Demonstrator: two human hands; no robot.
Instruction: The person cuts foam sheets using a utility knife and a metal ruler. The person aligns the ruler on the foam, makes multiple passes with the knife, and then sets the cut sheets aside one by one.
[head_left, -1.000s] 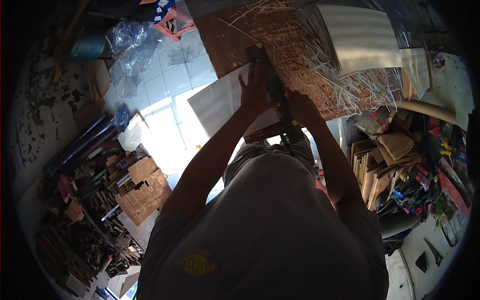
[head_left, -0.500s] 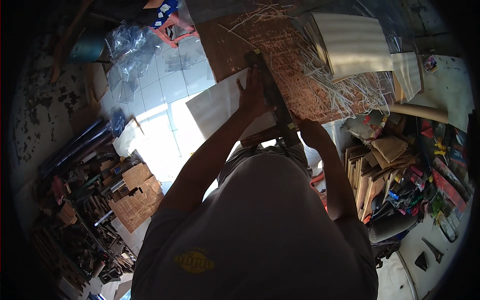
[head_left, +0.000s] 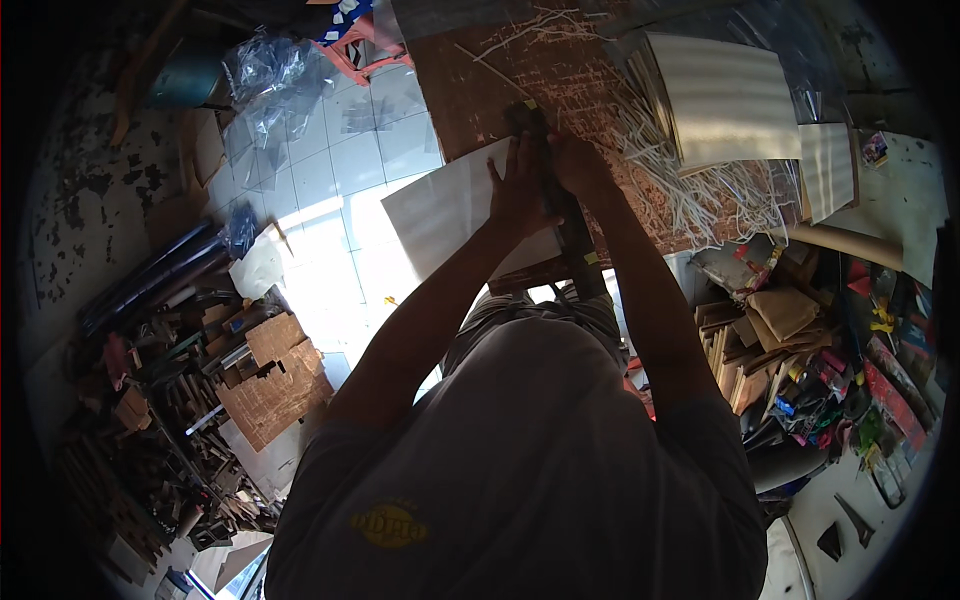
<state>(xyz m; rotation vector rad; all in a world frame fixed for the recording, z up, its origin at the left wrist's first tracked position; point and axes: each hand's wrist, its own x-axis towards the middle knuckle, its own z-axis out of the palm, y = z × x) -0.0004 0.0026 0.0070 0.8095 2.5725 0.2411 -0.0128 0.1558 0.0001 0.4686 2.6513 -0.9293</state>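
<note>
Under both hands, at the near edge of the brown worktable [head_left: 480, 75], lay a dark straightedge [head_left: 560, 215] running toward the person across a white sheet [head_left: 440, 205]; the left hand [head_left: 520, 190] pressed flat on the sheet and the bar's left side, fingers spread and not clasped round anything; the right hand [head_left: 578, 165] sat just beside it on the bar's far half, fingers curled, though whether it pinched a blade or only bore down could not be told from this view; beyond the right hand sprawled a heap of thin white offcut strips [head_left: 700, 190], and further right of that a stack of pale sheets [head_left: 725, 95]; well to the left of the grip the tiled floor [head_left: 330, 170] shone in sunlight. To my eye, doing the trim well called for steady downward weight on the bar so it could not creep, fingertips kept back from its cutting edge, and one even stroke.
</note>
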